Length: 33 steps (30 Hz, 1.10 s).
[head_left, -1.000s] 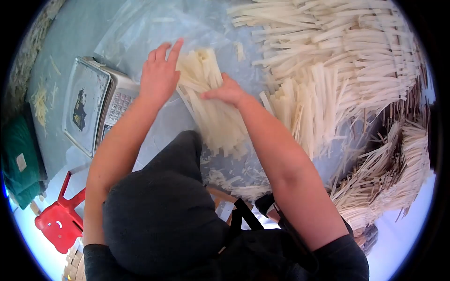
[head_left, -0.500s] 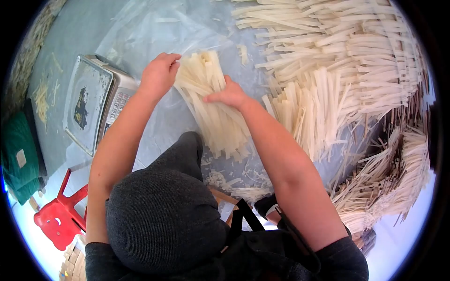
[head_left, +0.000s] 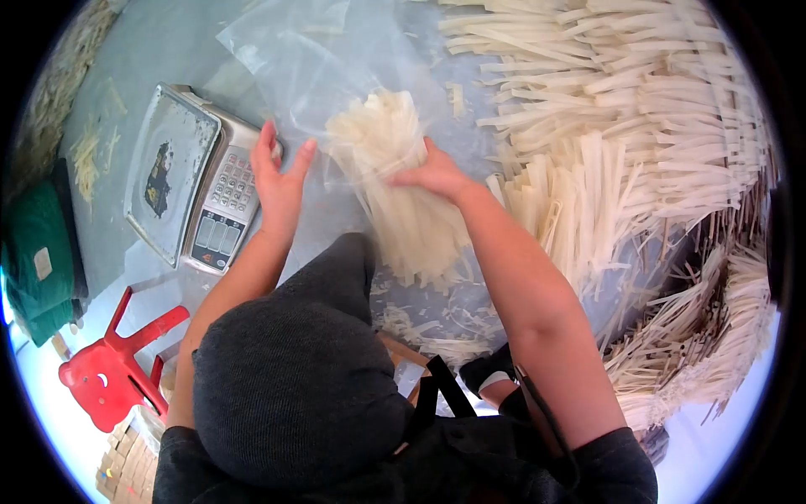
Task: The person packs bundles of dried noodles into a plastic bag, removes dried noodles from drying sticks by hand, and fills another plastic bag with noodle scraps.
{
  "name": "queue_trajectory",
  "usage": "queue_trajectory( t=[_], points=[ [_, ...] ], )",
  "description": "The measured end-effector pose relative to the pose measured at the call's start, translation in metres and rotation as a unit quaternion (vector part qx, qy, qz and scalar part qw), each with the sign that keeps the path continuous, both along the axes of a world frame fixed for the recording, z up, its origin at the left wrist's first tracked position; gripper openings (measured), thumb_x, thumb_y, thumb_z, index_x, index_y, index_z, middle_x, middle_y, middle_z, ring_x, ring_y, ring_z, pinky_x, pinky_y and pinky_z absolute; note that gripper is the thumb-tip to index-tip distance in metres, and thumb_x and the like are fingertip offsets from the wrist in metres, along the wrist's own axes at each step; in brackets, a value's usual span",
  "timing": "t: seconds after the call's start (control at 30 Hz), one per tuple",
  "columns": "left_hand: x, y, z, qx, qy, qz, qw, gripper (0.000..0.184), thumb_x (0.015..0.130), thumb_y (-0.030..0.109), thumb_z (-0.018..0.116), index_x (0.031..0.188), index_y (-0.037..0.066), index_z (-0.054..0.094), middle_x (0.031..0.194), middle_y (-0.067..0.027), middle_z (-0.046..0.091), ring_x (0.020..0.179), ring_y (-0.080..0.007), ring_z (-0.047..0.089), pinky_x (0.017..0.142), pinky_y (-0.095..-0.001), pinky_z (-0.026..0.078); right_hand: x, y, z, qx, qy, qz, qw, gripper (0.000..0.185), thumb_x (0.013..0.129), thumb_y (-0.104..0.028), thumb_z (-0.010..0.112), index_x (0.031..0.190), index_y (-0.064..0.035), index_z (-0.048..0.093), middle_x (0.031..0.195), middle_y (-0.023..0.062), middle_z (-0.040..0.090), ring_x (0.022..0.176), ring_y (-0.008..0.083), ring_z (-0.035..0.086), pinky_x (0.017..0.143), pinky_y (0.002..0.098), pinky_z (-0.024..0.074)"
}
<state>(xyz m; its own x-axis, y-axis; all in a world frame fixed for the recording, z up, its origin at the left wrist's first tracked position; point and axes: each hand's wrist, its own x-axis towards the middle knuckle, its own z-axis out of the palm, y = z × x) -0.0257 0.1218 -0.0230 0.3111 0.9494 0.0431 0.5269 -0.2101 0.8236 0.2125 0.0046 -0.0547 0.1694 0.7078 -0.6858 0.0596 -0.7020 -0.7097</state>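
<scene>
A bundle of flat, pale dried strips [head_left: 411,218] lies slantwise on the grey surface in front of me. Over its upper end rests a clear plastic bag [head_left: 290,55], which spreads away to the upper left. My right hand [head_left: 435,174] grips the bundle's right side, thumb on top. To the left of the bundle, my left hand [head_left: 279,172] is raised with thumb and fingers apart, holding nothing. Close beside it stands a weighing scale [head_left: 231,189] with a keypad and a worn metal tray.
Rows of pale strips [head_left: 621,92] cover the upper right, with a shorter pile [head_left: 579,202] beside the bundle. More strips hang at the lower right [head_left: 714,319]. At left are a red stool [head_left: 105,382], a green bag [head_left: 38,260] and loose scraps [head_left: 86,164].
My left hand has moved down and left, away from the bundle, and its fingers have spread. The clear bag now covers the bundle's upper end. My right hand keeps its grip.
</scene>
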Motion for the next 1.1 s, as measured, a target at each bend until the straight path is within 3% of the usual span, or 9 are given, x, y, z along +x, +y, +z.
queue_trajectory(
  t=[0.03,0.07,0.13,0.57,0.73,0.9,0.97,1.03,1.1],
  points=[
    [-0.003,0.004,-0.014,-0.163,-0.059,0.12,0.977,0.073,0.086,0.034,0.075,0.142,0.003,0.041,0.138,-0.0153,0.048,0.128,-0.028,0.045,0.101,-0.0392,0.042,0.001,0.002,-0.001,-0.01,0.012,-0.005,1.0,0.102,0.056,-0.035,0.089,0.14,-0.0028,0.041,0.134,0.0179,0.057,0.125,0.0293,0.054,0.107,0.0367,0.0403],
    [-0.003,0.006,-0.015,-0.161,-0.06,0.123,0.977,0.073,0.086,0.034,0.075,0.142,0.003,0.041,0.138,-0.0153,0.048,0.128,-0.028,0.045,0.101,-0.0392,0.042,0.001,0.003,-0.003,-0.008,0.012,-0.003,1.0,0.102,0.056,-0.035,0.089,0.14,-0.0028,0.041,0.134,0.0179,0.057,0.125,0.0293,0.054,0.107,0.0367,0.0403],
    [-0.002,0.006,-0.015,-0.48,-0.131,0.04,0.867,0.094,0.09,0.038,0.071,0.156,0.007,0.011,0.151,-0.0173,0.034,0.141,-0.0279,0.033,0.109,-0.0429,0.036,-0.001,0.004,-0.005,0.002,0.025,-0.009,1.0,0.101,0.057,-0.034,0.089,0.14,-0.0011,0.041,0.133,0.0175,0.057,0.124,0.0281,0.054,0.106,0.0359,0.0412],
    [0.004,-0.06,-0.009,-0.725,-0.073,-0.21,0.652,0.064,0.094,0.044,0.064,0.139,0.002,0.044,0.129,-0.0127,0.059,0.116,-0.0245,0.058,0.098,-0.0371,0.047,0.012,0.041,0.041,0.062,0.23,0.112,0.965,0.101,0.065,-0.027,0.088,0.146,-0.0004,0.033,0.133,0.0165,0.056,0.121,0.0273,0.055,0.104,0.0387,0.0431],
    [0.018,-0.074,0.008,-0.671,0.204,-0.494,0.514,0.063,0.096,0.053,0.055,0.128,-0.001,0.057,0.12,-0.0115,0.064,0.113,-0.0183,0.058,0.095,-0.0294,0.047,-0.007,0.019,0.012,0.029,-0.01,0.244,0.969,0.111,0.067,-0.039,0.086,0.152,-0.0066,0.023,0.143,0.0183,0.047,0.132,0.0309,0.046,0.112,0.0408,0.0354],
    [0.036,-0.058,0.069,-0.613,-0.024,-0.415,0.672,0.034,0.1,0.028,0.056,0.124,0.005,0.062,0.114,-0.0052,0.066,0.104,-0.017,0.061,0.091,-0.0318,0.048,-0.025,-0.01,-0.006,0.144,-0.011,0.199,0.969,0.113,0.065,-0.037,0.086,0.153,-0.0096,0.022,0.142,0.0221,0.046,0.133,0.0311,0.045,0.11,0.0414,0.0359],
    [0.052,-0.055,0.08,-0.547,-0.041,-0.409,0.729,0.028,0.1,0.023,0.055,0.12,0.005,0.065,0.114,-0.0055,0.066,0.102,-0.0213,0.062,0.091,-0.0334,0.048,-0.032,-0.015,0.014,0.038,0.071,0.171,0.982,0.102,0.068,-0.036,0.084,0.15,-0.0112,0.029,0.137,0.0211,0.05,0.129,0.0292,0.049,0.107,0.0417,0.0395],
    [0.064,-0.047,0.076,-0.046,-0.006,-0.5,0.865,0.033,0.097,0.021,0.055,0.126,0.006,0.061,0.119,-0.0096,0.065,0.109,-0.0296,0.06,0.098,-0.0364,0.046,-0.058,-0.024,-0.011,0.097,-0.028,0.191,0.976,0.083,0.071,-0.039,0.078,0.141,-0.009,0.043,0.132,0.0196,0.056,0.125,0.0301,0.052,0.105,0.0414,0.0414],
    [0.059,-0.05,0.028,0.067,0.067,-0.508,0.856,0.035,0.096,0.021,0.055,0.126,0.006,0.061,0.121,-0.0112,0.064,0.112,-0.0315,0.058,0.1,-0.0387,0.044,-0.063,-0.039,-0.012,0.187,-0.155,0.221,0.944,0.071,0.074,-0.042,0.074,0.132,-0.0063,0.054,0.129,0.0186,0.059,0.122,0.0315,0.054,0.104,0.041,0.0422]
  ],
)
